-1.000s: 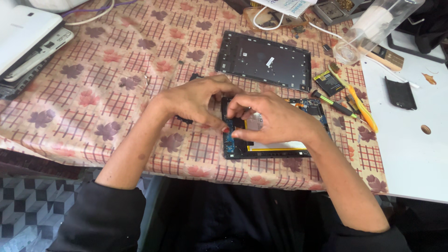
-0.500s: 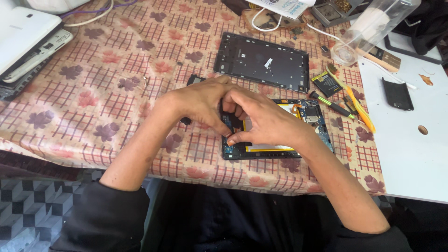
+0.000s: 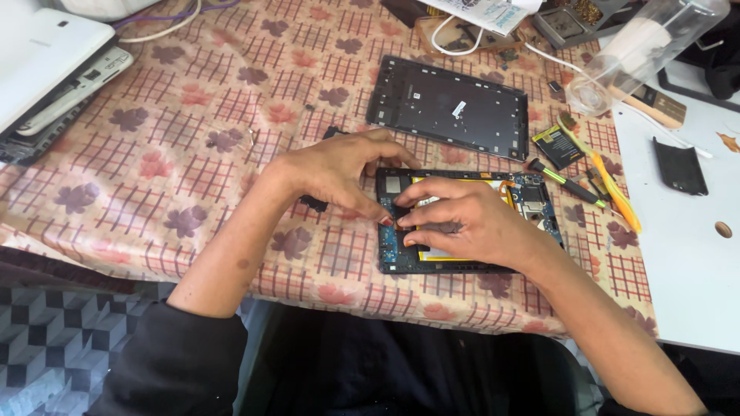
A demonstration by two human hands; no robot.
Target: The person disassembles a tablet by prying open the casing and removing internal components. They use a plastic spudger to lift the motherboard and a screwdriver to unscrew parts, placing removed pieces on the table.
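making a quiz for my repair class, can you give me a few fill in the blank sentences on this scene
1. Both hands rest on the opened ____, which lies on the tablecloth.
2. The left hand and right hand meet at its ____ end.
3. The detached back cover lies ____ the device, farther from the person.
4. A yellow-handled tool lies to the ____ of the device.

Missing words: tablet; left; beyond; right

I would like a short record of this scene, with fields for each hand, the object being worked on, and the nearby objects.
Left hand: left hand, fingertips on the left edge of the opened tablet
Right hand: right hand, lying over the tablet's yellow-edged battery, fingertips meeting the left hand's
Surface: patterned tablecloth
Nearby: dark back cover behind the tablet; screwdriver to the right
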